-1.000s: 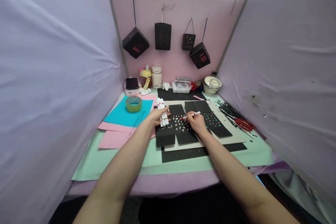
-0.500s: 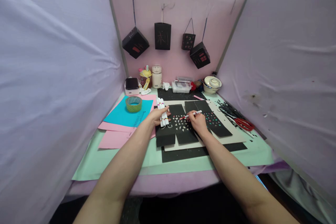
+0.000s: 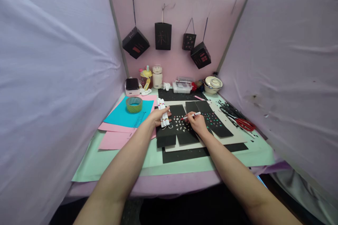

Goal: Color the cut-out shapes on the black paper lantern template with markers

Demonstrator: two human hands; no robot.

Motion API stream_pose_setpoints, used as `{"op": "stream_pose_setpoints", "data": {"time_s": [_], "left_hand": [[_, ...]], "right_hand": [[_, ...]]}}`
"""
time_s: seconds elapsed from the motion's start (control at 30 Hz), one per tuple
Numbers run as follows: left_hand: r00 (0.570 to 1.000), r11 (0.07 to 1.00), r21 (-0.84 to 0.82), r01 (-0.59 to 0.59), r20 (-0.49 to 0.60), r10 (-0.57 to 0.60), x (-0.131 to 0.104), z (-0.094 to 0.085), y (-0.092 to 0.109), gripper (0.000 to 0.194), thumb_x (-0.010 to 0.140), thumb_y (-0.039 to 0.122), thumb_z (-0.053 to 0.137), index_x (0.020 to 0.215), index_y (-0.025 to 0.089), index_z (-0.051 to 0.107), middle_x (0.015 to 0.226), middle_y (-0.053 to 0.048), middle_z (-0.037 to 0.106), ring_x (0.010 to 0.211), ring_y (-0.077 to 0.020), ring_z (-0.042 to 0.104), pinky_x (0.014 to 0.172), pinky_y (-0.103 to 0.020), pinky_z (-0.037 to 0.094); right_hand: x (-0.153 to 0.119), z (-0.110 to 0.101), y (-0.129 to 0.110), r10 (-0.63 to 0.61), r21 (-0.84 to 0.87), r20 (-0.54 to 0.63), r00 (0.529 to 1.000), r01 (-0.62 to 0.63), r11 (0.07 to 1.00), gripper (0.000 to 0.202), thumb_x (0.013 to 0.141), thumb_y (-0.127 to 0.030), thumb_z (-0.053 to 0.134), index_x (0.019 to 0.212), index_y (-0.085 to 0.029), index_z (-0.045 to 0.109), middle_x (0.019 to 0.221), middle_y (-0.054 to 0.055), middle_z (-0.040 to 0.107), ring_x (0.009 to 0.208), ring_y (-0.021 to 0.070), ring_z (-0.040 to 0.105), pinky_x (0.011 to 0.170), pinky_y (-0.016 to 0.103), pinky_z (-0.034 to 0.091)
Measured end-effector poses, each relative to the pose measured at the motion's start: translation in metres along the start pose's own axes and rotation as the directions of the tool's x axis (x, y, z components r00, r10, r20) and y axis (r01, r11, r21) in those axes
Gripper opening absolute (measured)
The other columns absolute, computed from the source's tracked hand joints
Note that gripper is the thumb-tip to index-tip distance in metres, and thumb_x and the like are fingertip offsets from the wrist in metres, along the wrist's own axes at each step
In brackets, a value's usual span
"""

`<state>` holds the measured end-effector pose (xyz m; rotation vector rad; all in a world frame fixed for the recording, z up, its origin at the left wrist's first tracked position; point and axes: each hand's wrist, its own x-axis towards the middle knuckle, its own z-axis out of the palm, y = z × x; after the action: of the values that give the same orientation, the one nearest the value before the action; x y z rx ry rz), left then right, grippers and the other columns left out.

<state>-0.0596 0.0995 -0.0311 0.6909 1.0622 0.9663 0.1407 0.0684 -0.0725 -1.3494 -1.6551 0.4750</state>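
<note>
My left hand (image 3: 157,115) is closed around several white markers (image 3: 163,108) and rests over the left part of a black card sheet (image 3: 186,139). Small cut-out shapes dot the sheet; those near the middle look white, while those to the right show red and green. In my right hand (image 3: 195,123) is a white marker (image 3: 194,115) with a red tip, held like a pen. That tip points down at the cut-outs between my hands. Under the black card lies a pale board (image 3: 237,139).
A roll of tape (image 3: 134,105) sits on blue paper (image 3: 116,115) over pink sheets at left. Red-handled scissors (image 3: 245,124) and black scraps lie right. Bottles (image 3: 157,79), a clear box (image 3: 182,87) and a lidded bowl (image 3: 213,85) line the back, below hanging black paper boxes (image 3: 163,37).
My right hand and its marker have shifted very slightly left over the cut-outs. My left hand keeps the same hold on the markers.
</note>
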Motion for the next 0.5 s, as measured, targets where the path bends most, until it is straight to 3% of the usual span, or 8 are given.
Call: {"op": "stream_pose_setpoints", "data": {"time_s": [0.27,0.5], "left_hand": [[1.0,1.0,-0.007,-0.002,-0.005,0.002,-0.0009,0.0001,0.0002,0.023,0.071,0.025,0.067,0.087,0.015,0.054,0.095,-0.01,0.063,0.096,-0.0241,0.06,0.076,-0.049,0.051],[1.0,1.0,-0.005,-0.001,-0.001,0.001,-0.0005,0.0002,-0.0001,0.023,0.07,0.026,0.068,0.086,0.015,0.055,0.094,-0.01,0.063,0.098,-0.0245,0.059,0.077,-0.047,0.051]], "right_hand": [[0.0022,-0.0042,-0.0027,0.057,-0.009,-0.053,0.997,-0.057,0.998,0.03,0.081,-0.032,0.039,0.07,-0.017,0.064,0.062,0.002,0.066,0.058,0.0141,0.061,0.06,0.021,0.043],[0.0012,-0.0041,-0.0031,0.049,-0.02,-0.029,0.998,-0.049,0.999,0.031,0.08,-0.032,0.039,0.071,-0.018,0.064,0.063,0.003,0.066,0.06,0.0143,0.061,0.061,0.021,0.044]]}}
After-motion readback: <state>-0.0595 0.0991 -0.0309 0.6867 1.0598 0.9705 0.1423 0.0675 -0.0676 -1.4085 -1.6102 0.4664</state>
